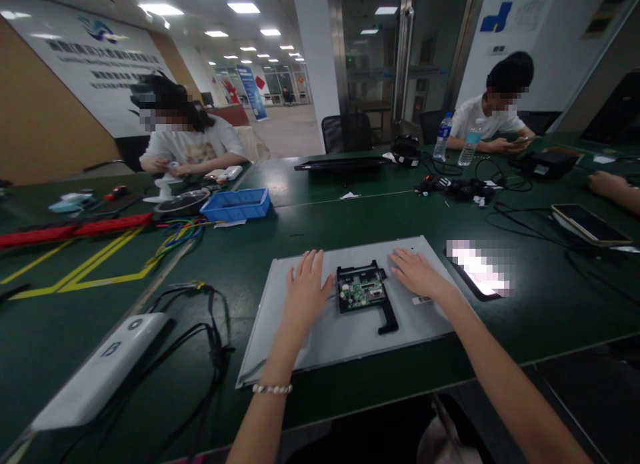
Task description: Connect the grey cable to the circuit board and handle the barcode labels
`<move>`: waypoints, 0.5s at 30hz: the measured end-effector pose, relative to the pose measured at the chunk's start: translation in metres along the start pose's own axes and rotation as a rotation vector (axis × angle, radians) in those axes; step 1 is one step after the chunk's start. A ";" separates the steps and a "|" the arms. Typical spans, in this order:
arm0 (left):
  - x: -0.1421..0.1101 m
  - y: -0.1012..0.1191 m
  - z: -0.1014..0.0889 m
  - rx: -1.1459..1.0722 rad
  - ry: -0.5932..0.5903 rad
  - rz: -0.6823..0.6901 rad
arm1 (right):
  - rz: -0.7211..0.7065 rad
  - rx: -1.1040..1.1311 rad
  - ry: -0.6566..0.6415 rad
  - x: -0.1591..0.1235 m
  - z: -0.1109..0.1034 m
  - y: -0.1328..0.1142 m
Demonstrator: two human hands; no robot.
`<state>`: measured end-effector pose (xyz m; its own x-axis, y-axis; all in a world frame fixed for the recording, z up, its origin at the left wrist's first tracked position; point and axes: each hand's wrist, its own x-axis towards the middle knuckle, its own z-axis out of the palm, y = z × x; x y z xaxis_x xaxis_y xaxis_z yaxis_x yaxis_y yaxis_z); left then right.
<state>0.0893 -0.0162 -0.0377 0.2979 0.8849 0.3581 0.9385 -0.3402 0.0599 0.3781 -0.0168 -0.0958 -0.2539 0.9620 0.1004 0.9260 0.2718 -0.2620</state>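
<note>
A flat grey panel (320, 347) lies on the green table in front of me. On its middle sits a green circuit board (361, 292) in a black plastic frame (387, 315), whose one arm reaches toward me. My left hand (307, 287) rests flat on the panel, left of the frame, fingers spread. To the frame's right, my right hand (414, 271) lies on the panel with its fingers stretched out. Neither hand holds anything. A small white label (421, 301) shows on the panel beneath my right wrist.
A lit phone (477, 269) lies right of the panel. At left are a white power bank (105, 367) and black cables (215, 344). Farther back stand a blue bin (237, 205), a monitor lying flat (343, 164) and water bottles (470, 144). Two people sit across the table; another person's hand (613, 184) shows at right.
</note>
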 end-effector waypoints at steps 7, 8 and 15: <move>0.018 0.041 0.010 -0.139 -0.162 0.063 | -0.037 -0.008 0.038 0.011 0.006 0.001; 0.020 0.043 0.013 -0.143 -0.157 0.061 | -0.044 -0.007 0.053 0.013 0.005 0.001; 0.014 0.044 0.027 -0.161 -0.069 0.072 | -0.078 -0.007 0.201 0.011 -0.011 0.002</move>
<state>0.1391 -0.0103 -0.0551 0.3800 0.8741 0.3025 0.8758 -0.4453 0.1864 0.3804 -0.0056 -0.0844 -0.2646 0.9134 0.3094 0.9079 0.3441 -0.2393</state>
